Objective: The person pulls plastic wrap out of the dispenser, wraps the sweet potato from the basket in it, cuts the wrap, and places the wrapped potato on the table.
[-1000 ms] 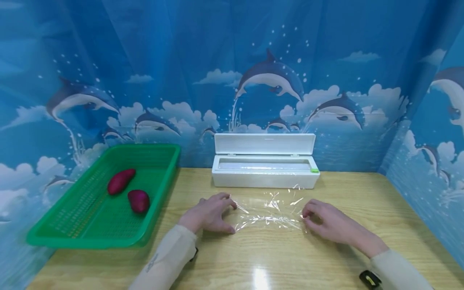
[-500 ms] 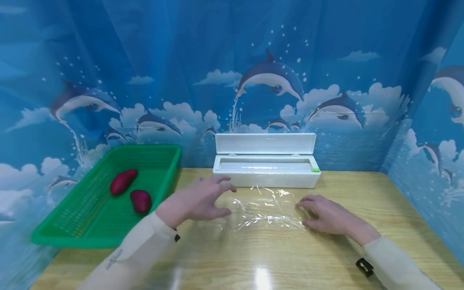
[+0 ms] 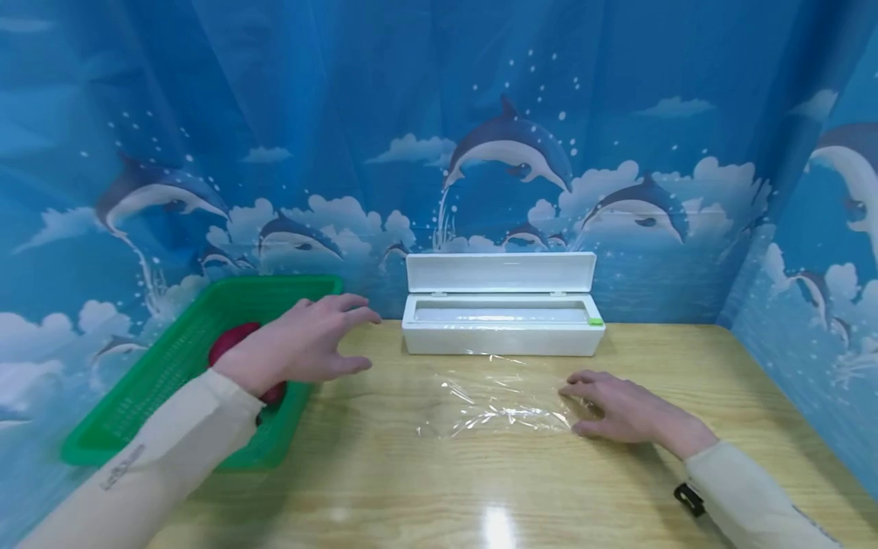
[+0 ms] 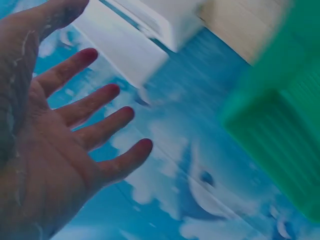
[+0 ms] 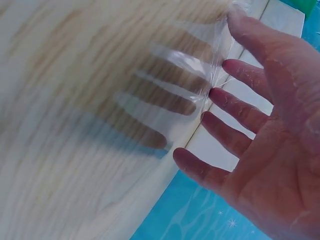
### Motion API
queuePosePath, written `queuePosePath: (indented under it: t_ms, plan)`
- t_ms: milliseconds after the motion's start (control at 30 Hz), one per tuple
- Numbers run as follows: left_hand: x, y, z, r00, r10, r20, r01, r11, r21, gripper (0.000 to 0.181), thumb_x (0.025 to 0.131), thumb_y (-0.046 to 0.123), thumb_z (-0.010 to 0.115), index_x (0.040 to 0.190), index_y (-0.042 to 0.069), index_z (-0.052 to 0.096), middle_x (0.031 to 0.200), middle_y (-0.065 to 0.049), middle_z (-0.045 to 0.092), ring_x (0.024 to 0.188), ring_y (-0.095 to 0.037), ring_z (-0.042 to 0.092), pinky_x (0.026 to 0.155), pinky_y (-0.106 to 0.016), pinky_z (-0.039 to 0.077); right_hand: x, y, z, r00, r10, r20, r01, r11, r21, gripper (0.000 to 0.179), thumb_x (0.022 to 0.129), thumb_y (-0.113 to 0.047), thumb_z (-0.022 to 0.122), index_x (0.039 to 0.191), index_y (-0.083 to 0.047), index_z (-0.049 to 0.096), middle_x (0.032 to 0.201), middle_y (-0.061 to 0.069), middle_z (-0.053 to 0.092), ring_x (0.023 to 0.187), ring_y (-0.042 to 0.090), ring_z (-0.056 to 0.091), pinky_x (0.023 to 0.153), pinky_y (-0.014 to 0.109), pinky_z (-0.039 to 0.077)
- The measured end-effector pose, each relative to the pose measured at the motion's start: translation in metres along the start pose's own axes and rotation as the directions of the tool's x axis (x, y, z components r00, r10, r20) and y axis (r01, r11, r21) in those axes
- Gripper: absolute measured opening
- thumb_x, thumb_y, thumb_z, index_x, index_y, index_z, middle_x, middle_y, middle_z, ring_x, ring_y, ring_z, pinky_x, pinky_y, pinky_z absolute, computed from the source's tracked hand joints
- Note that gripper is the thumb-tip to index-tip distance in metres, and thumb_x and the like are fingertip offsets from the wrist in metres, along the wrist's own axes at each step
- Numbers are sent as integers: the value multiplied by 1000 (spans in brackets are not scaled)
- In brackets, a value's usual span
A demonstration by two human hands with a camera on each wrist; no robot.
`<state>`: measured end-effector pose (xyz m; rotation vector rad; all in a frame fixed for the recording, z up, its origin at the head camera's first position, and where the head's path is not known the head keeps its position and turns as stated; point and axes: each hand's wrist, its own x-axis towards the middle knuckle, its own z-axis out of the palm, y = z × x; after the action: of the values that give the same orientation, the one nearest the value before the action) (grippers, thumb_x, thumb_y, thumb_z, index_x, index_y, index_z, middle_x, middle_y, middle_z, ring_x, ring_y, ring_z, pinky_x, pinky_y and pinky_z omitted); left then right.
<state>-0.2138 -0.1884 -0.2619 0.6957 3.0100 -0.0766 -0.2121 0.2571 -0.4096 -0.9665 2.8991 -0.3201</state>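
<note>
A crinkled sheet of clear cling film (image 3: 504, 396) lies on the wooden table before a white cling film dispenser box (image 3: 501, 341), whose lid stands up. At the film's right edge is my right hand (image 3: 620, 410); in the right wrist view its fingers are extended, with fingertips right at the film. My left hand (image 3: 305, 339) hovers over the right side of the green basket (image 3: 171, 320), fingers spread and holding nothing, as the left wrist view confirms. Behind the left hand and wrist, two purple sweet potatoes in the basket are partly hidden; one sweet potato (image 3: 229, 341) shows more than the other.
A small green tab (image 3: 595, 322) sits on the dispenser's right end. Blue dolphin-print sheeting (image 3: 384, 152) hangs behind the table (image 3: 425, 488) and along its right side. The basket stands at the table's left.
My left hand has let go of the film's left edge and moved left to the basket. The right hand has shifted slightly, its fingers loosening at the film's right edge.
</note>
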Motion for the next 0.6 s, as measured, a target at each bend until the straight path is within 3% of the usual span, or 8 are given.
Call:
queuePosePath:
  t_ms: [333, 467, 600]
  plan:
    - [-7, -74, 14, 997, -81, -14, 82, 994, 70, 75, 90, 60, 69, 151, 20, 50, 158, -24, 41, 140, -51, 44, 101, -78, 38, -3, -1, 3, 999, 33, 19, -33, 999, -2, 65, 88, -42, 75, 143, -11, 59, 147, 24, 53, 131, 49, 54, 97, 70, 49]
    - [-10, -95, 20, 996, -90, -15, 91, 992, 90, 72, 90, 61, 68, 148, 21, 53, 158, -26, 40, 139, -54, 42, 100, -79, 38, -5, -2, 4, 1000, 22, 15, -22, 1000, 1, 65, 90, -44, 74, 144, -12, 58, 148, 25, 53, 132, 50, 53, 97, 70, 49]
    - [-13, -110, 25, 998, -59, -26, 63, 982, 180, 69, 89, 57, 72, 145, 19, 57, 156, -27, 42, 137, -54, 43, 98, -79, 38, -5, -1, 4, 999, 26, 18, -26, 1000, -3, 65, 90, -43, 74, 144, -12, 58, 149, 25, 52, 133, 49, 52, 101, 67, 49]
